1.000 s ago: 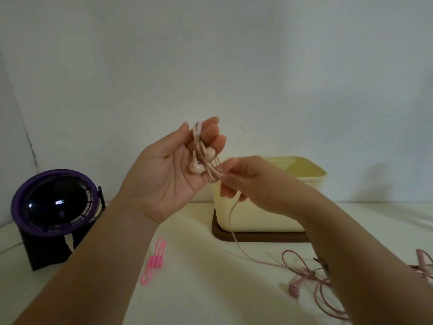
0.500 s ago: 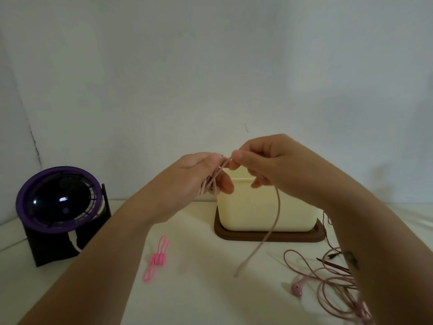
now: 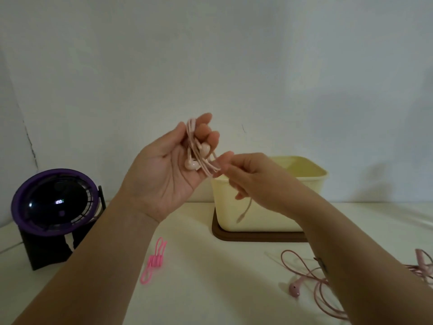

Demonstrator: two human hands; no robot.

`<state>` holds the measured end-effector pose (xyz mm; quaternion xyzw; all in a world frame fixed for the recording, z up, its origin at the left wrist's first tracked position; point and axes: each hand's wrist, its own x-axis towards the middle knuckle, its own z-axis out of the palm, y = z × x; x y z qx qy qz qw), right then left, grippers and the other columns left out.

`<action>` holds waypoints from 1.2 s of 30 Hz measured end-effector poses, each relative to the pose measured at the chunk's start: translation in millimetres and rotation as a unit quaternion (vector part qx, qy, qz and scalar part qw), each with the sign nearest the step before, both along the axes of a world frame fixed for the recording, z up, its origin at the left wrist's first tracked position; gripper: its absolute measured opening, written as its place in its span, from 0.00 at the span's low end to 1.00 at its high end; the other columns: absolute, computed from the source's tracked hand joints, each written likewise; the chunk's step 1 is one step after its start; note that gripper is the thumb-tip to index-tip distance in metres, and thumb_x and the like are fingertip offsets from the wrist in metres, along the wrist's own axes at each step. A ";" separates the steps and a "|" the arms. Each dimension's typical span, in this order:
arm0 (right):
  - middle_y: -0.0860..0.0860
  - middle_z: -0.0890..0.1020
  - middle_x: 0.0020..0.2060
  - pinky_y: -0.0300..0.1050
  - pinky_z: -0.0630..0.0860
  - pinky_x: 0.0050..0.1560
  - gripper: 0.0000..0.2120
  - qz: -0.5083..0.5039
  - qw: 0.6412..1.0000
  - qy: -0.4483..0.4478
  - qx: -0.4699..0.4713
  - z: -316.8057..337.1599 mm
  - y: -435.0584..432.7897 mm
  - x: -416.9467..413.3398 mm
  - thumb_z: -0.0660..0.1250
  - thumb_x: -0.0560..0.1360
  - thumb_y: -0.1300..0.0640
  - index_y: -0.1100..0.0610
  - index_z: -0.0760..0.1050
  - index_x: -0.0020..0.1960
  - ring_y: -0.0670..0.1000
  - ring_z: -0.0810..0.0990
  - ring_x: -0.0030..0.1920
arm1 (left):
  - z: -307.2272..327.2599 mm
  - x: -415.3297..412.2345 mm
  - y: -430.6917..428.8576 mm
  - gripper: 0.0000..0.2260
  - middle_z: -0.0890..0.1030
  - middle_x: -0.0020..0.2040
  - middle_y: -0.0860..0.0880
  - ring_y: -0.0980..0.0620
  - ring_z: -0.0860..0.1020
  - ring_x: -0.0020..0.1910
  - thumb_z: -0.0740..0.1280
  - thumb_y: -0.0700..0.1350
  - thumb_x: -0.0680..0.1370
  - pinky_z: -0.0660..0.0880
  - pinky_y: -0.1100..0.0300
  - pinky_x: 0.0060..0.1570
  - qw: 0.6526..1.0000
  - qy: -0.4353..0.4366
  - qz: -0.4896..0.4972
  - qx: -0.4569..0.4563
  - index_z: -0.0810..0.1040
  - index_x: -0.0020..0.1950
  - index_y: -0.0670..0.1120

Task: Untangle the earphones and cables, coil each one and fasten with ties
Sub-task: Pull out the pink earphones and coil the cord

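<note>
My left hand (image 3: 168, 170) is raised palm up, with pale pink earphones (image 3: 195, 158) coiled in several loops around its fingers; both earbuds lie against the fingers. My right hand (image 3: 246, 174) pinches the cord just right of the coil, and the short free end (image 3: 244, 211) hangs below it. Pink cable ties (image 3: 153, 260) lie on the white table (image 3: 210, 289) under my left forearm. A second, darker pink earphone set (image 3: 311, 277) lies tangled on the table at the right, partly hidden by my right forearm.
A cream box (image 3: 311, 174) stands on a brown tray (image 3: 257, 238) behind my hands. At the left stands a purple-rimmed black fan (image 3: 54, 202). A wall runs close behind the table.
My left hand has turned palm up again and risen, showing the coil and earbuds. My right hand has dropped lower and right, and the hanging cord end has become much shorter.
</note>
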<state>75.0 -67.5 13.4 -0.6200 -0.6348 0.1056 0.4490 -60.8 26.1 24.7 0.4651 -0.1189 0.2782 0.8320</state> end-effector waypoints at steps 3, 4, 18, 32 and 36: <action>0.44 0.71 0.28 0.47 0.81 0.45 0.12 0.017 0.996 -0.055 -0.067 -1.2 -1.1 -7.2 0.57 0.81 0.55 0.54 0.79 0.52 0.42 0.73 0.30 | -1.3 6.0 -4.6 0.15 0.83 0.40 0.50 0.54 0.83 0.42 0.51 0.47 0.82 0.79 0.50 0.51 0.987 0.027 0.149 0.052 0.75 0.57 0.42; 0.45 0.73 0.29 0.49 0.81 0.47 0.12 0.014 0.994 -0.076 -0.083 -0.2 -3.0 -8.7 0.57 0.81 0.54 0.55 0.78 0.54 0.46 0.76 0.33 | -2.8 7.5 -4.1 0.15 0.83 0.40 0.50 0.53 0.83 0.43 0.51 0.47 0.82 0.80 0.50 0.51 0.980 0.040 0.177 0.081 0.75 0.57 0.42; 0.45 0.78 0.28 0.30 0.69 0.34 0.13 -0.032 0.975 -0.201 -0.085 16.9 -24.5 -8.8 0.60 0.79 0.54 0.55 0.80 0.42 0.39 0.73 0.28 | -18.5 4.4 -6.1 0.21 0.82 0.41 0.48 0.56 0.79 0.42 0.48 0.54 0.82 0.74 0.66 0.47 0.777 0.252 0.302 0.492 0.79 0.49 0.47; 0.48 0.82 0.39 0.45 0.79 0.49 0.11 0.052 0.997 0.050 0.003 11.2 -14.5 17.2 0.68 0.72 0.47 0.54 0.78 0.47 0.47 0.79 0.41 | -13.5 -3.3 -3.9 0.13 0.64 0.26 0.52 0.56 0.72 0.27 0.59 0.50 0.79 0.79 0.46 0.52 0.922 0.238 0.102 0.288 0.78 0.40 0.45; 0.51 0.78 0.42 0.40 0.75 0.44 0.17 0.152 0.978 0.135 -0.044 7.3 -12.8 17.1 0.66 0.73 0.45 0.57 0.79 0.53 0.47 0.75 0.41 | -12.8 -0.8 -3.9 0.10 0.64 0.26 0.52 0.56 0.71 0.26 0.59 0.48 0.76 0.79 0.55 0.42 0.963 0.181 0.033 0.195 0.76 0.41 0.44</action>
